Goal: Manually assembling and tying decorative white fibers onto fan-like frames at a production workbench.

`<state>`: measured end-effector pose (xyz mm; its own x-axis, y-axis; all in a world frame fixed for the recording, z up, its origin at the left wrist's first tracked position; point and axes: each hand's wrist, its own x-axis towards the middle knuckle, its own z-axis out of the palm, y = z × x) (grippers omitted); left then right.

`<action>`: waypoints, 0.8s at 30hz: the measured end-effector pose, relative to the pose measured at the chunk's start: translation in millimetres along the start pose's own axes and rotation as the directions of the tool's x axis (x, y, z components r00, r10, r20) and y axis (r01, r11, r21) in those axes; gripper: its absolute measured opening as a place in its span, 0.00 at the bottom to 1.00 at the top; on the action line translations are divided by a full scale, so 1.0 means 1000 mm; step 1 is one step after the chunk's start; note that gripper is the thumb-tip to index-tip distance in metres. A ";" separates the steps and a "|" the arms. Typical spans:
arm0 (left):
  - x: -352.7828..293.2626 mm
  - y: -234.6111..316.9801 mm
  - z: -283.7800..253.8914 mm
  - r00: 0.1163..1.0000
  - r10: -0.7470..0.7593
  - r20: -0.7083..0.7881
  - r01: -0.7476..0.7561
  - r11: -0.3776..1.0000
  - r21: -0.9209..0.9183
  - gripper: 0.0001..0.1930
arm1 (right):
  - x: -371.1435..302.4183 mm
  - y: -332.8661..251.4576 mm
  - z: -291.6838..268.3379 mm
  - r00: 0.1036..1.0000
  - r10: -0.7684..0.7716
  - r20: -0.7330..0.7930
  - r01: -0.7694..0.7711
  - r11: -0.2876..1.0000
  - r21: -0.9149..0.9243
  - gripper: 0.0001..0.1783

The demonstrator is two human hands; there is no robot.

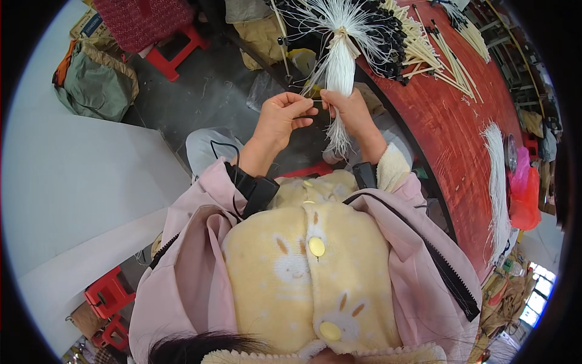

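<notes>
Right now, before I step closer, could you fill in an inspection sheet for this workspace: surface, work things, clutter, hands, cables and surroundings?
Surface: red table, on the person's right.
Work things: white bundle, tied, its upper end fanned out.
Clutter: pale sticks and second bundle on the table; red bag by its edge.
Hands: left hand pinches a thin strand; right hand grips the white bundle.
Cables: black cable looping at the left wrist.
Surroundings: red stools, green bag, grey floor.

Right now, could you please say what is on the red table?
On the red table lie pale sticks and a white strand bundle; the surface beneath them is hidden.
</notes>
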<state>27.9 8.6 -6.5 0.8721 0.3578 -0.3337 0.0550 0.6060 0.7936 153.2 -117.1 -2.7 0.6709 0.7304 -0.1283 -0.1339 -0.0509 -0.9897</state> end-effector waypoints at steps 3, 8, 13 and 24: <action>-0.004 0.003 0.001 0.998 -0.053 -0.032 0.052 0.997 -0.057 0.05 | 0.000 -0.001 -0.002 1.000 -0.006 0.007 0.006 0.999 -0.049 0.10; -0.011 0.006 0.000 0.996 -0.081 -0.041 0.076 0.990 -0.122 0.07 | 0.000 -0.002 -0.003 1.000 -0.012 0.003 0.012 0.997 -0.075 0.10; -0.017 0.020 0.006 0.980 -0.194 -0.042 0.191 0.979 -0.068 0.11 | -0.001 -0.005 -0.002 1.000 -0.007 0.023 0.008 0.998 -0.062 0.10; -0.008 0.003 -0.006 0.961 -0.276 0.013 0.275 0.950 -0.149 0.14 | -0.002 -0.006 -0.002 1.000 -0.005 0.026 0.007 0.998 -0.070 0.10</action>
<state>17.8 11.7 -4.8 0.8295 0.1672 -0.5329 0.2195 0.7798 0.5863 154.3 -119.2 3.5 0.6523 0.7481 -0.1220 -0.0781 -0.0937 -0.9925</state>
